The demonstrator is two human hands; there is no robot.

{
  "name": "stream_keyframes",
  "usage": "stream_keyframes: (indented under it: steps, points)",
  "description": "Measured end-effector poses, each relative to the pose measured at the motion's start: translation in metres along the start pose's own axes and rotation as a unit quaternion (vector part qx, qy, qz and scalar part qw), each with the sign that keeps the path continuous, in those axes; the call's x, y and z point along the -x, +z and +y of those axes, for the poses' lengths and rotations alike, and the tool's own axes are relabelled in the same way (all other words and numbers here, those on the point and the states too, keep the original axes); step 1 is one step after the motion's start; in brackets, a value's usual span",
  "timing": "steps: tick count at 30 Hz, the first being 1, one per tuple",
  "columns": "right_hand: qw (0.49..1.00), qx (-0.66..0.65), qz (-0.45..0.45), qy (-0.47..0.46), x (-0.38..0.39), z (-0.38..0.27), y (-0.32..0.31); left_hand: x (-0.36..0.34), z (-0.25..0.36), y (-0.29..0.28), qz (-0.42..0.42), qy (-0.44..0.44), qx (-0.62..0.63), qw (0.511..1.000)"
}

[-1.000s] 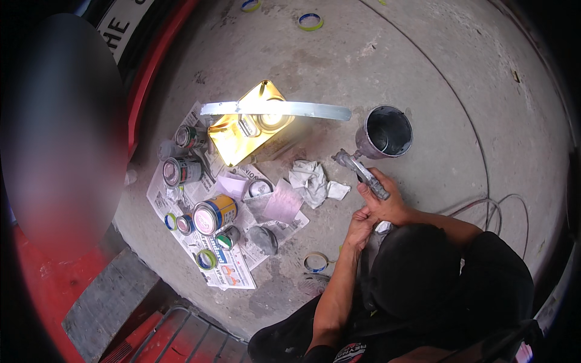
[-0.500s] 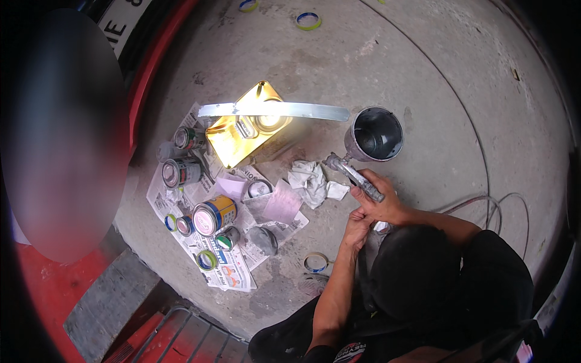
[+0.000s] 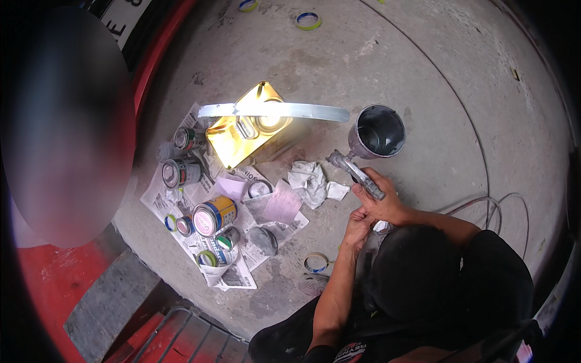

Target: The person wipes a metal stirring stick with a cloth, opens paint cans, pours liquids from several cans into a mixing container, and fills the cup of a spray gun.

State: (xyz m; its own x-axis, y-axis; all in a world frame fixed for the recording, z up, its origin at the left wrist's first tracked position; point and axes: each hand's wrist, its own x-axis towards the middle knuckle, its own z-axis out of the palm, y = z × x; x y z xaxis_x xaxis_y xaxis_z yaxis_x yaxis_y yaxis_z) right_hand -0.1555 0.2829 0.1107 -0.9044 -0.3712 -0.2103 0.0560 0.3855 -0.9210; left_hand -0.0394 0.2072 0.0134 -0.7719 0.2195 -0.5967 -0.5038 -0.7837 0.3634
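Observation:
My right hand (image 3: 387,201) is wrapped around a paint spray gun (image 3: 363,179), whose grey body is smeared with paint. The gun's dark, round cup (image 3: 393,145) is uncovered and faces up, with dark paint coating its inside. Just below, my left hand (image 3: 357,230) is closed in a pinch against the underside of my right hand, by the gun's handle; what its fingers hold is hidden. A white crumpled bit (image 3: 382,227) shows beside my hands. Left of the gun lie a crumpled white cloth (image 3: 308,181) and a small folded white piece (image 3: 337,190).
Newspaper (image 3: 245,278) on the concrete floor bears several paint cans (image 3: 229,207). A metal strip (image 3: 318,112) lies across a gold rectangular tin (image 3: 233,145). Tape rolls (image 3: 315,262) are scattered about. A hose (image 3: 466,97) runs along the right. A metal rack (image 3: 187,339) stands lower left.
The spray gun's cup has tipped slightly up and to the right. The newspaper's near left corner has flapped up and folded over. My hands have barely moved.

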Motion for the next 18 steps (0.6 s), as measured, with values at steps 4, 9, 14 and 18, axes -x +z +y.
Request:
stream_keyframes:
  steps: [4,9,14,18]
  points:
    - [1.000,0.001,-0.021,-0.023,0.000,0.003,-0.001,0.002,-0.001,0.003,0.003,0.010,0.015,1.000]
    - [1.000,-0.003,-0.015,-0.009,0.001,0.004,0.001,0.001,-0.001,0.002,-0.002,0.003,0.007,1.000]
    - [0.998,-0.034,-0.010,0.058,0.002,0.007,-0.002,0.000,0.000,0.007,-0.010,0.004,-0.005,1.000]
    - [0.999,-0.024,-0.009,0.024,0.005,0.021,-0.001,0.000,0.000,0.009,-0.009,-0.005,-0.035,0.999]
